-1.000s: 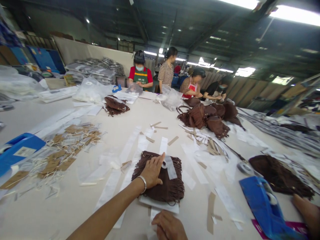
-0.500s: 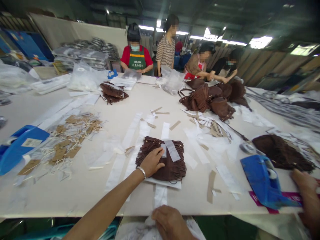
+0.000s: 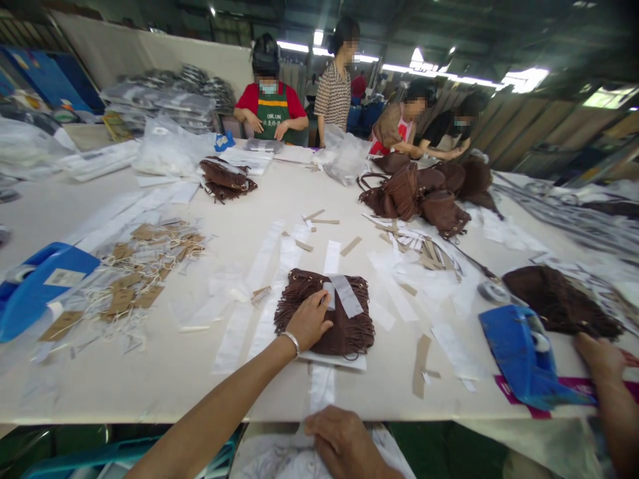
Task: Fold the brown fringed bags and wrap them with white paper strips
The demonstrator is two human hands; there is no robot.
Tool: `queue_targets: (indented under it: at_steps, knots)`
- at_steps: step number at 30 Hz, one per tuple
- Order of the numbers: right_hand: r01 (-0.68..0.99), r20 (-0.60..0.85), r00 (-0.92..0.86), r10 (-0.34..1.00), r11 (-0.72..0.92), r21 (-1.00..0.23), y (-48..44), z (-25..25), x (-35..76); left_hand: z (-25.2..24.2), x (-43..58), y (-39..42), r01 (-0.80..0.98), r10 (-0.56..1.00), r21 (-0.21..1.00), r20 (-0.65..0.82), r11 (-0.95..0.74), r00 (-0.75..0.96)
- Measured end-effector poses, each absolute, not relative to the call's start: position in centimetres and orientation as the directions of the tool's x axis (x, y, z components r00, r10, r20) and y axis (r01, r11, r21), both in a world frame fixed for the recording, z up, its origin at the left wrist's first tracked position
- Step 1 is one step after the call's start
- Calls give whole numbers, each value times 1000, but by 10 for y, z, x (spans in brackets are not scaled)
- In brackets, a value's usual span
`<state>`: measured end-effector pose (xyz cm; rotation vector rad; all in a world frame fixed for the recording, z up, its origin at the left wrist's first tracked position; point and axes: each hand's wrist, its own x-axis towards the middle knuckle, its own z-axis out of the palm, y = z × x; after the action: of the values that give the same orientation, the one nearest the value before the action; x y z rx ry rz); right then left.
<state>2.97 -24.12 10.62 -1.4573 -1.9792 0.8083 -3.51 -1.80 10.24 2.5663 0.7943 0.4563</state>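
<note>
A brown fringed bag (image 3: 344, 339) lies on white sheeting at the middle of the table. Grey-white strips (image 3: 347, 296) sit across its upper face. My left hand (image 3: 310, 322) lies on the bag with fingers stretched, fingertips against the smaller strip. A long white paper strip (image 3: 323, 387) comes out from under the bag and runs to the near table edge. There my right hand (image 3: 344, 439) is closed, thumb and curled fingers at the strip's lower end; the fingertips are partly hidden.
Blue tape dispensers (image 3: 522, 352) stand right and left. Cardboard tags (image 3: 124, 293) with strings lie left. More brown bags (image 3: 404, 193) are heaped at the back right. A co-worker's hand (image 3: 602, 359) is beside another brown bag (image 3: 559, 299) at right. Several people stand across the table.
My hands keep nearly the same places, left on the bag, right at the table edge. The view has shifted slightly. Across the table, the person in the green apron has moved their hands apart.
</note>
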Motion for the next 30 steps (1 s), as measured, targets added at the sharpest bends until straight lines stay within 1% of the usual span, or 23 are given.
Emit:
queue_targets:
  at_steps: [4,8,10,12,14,15,19,20,22,25,27,30]
  knots:
    - [623,81,-265,961,235,-746,-240,111,30,102,-34,-20,463,597,470,185,-751,780]
    - [640,118,-282,952,278,-717,-241,101,34,100,-36,-20,457,592,457,207,-763,779]
    - [659,177,-316,932,350,-666,-240,94,38,99,-36,-20,454,590,451,224,-768,776]
    - [681,264,-355,897,441,-584,-235,93,43,97,-36,-20,449,587,446,240,-774,773]
    - [691,335,-382,861,507,-516,-226,104,48,96,-36,-20,442,583,443,254,-780,772]
    - [688,353,-392,849,526,-500,-220,114,51,96,-36,-20,440,582,443,260,-781,771]
    - [687,363,-396,843,534,-492,-189,168,61,93,-37,-21,434,582,444,282,-784,763]
    - [689,357,-377,855,516,-508,-180,179,63,92,-37,-20,430,582,447,292,-784,759]
    - [670,348,-311,884,464,-579,-161,194,70,89,-37,-19,411,579,464,314,-785,753]
    - [609,298,-155,942,328,-722,-131,192,82,85,-39,-16,358,555,493,341,-793,759]
    - [588,222,17,975,170,-791,-112,178,91,83,-40,-15,326,541,515,349,-793,765]
    - [513,26,260,965,-115,-850,-90,149,100,82,-41,-15,322,606,600,359,-732,710]
